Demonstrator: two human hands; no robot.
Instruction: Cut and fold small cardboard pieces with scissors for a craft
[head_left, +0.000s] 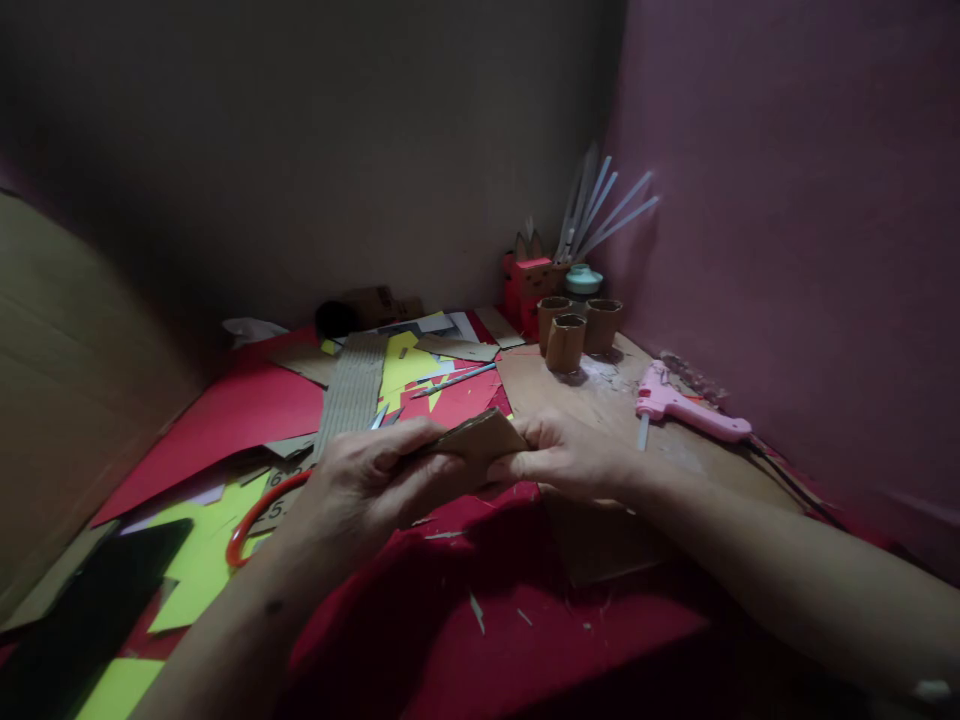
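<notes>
A small piece of brown cardboard (484, 440) is held between my two hands, tilted above the red table covering (450, 600). My left hand (386, 470) pinches its left end between thumb and fingers. At the opposite end, my right hand (559, 455) grips the edge, thumb in front. Beneath my left wrist lie scissors with an orange-red handle (238, 540), partly hidden by the arm; a blade tip shows beyond the hand. Another flat cardboard piece (607, 545) rests on the table below my right forearm.
A pink glue gun (690, 405) with its cord lies at the right. Several small cardboard cups (566, 345) stand behind, near a red box (531, 285) and clear glue sticks (622, 205). Yellow paper (202, 540), red sheets and a corrugated strip (351, 385) spread leftward. Walls bound the back and right.
</notes>
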